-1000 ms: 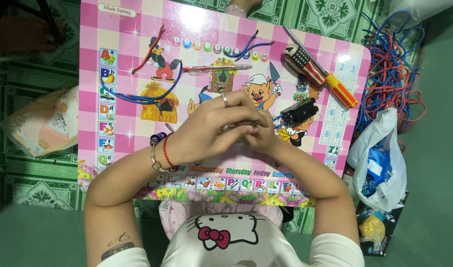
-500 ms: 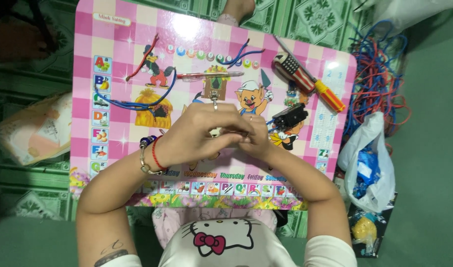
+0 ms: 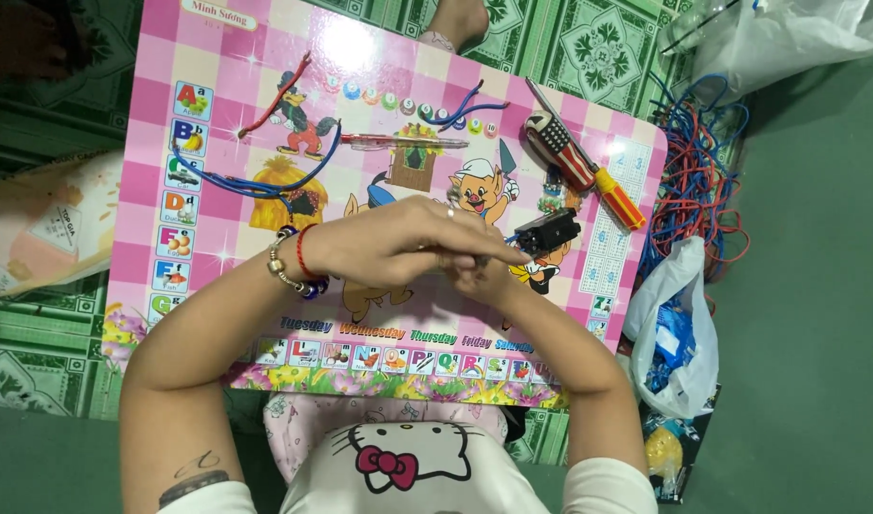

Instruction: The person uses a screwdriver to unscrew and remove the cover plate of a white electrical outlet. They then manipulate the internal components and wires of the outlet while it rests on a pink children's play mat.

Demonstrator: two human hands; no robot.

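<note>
Shirt: nearest to me, one white top with a cartoon cat face (image 3: 391, 466), right under the camera.
Table: one pink checked children's table (image 3: 218, 95) with picture borders; its near edge crosses above my lap, its far edge runs close to the top of the view.
Left hand: my left hand (image 3: 389, 243), bracelets at the wrist, lies over the right with fingers curled down; I cannot tell what it pinches.
Right hand: my right hand (image 3: 479, 276) is mostly hidden beneath the left, fingers bent inward; whether it grips anything I cannot tell.
Black part: one small black component (image 3: 548, 231) with short wires sits on the table just beside my fingertips, to the right.
Tools: one screwdriver (image 3: 589, 171) with a striped and orange handle lies beyond the black part, near the right edge; one pen (image 3: 398, 143) lies further up the middle.
Wire pieces: blue and red cut wires (image 3: 256, 176) lie on the far left half.
Off the table: one tangle of red and blue wire (image 3: 694, 181) on the green floor to the right, one white plastic bag (image 3: 679, 333) nearer.
Open room: bare tabletop shows left of my left wrist.
</note>
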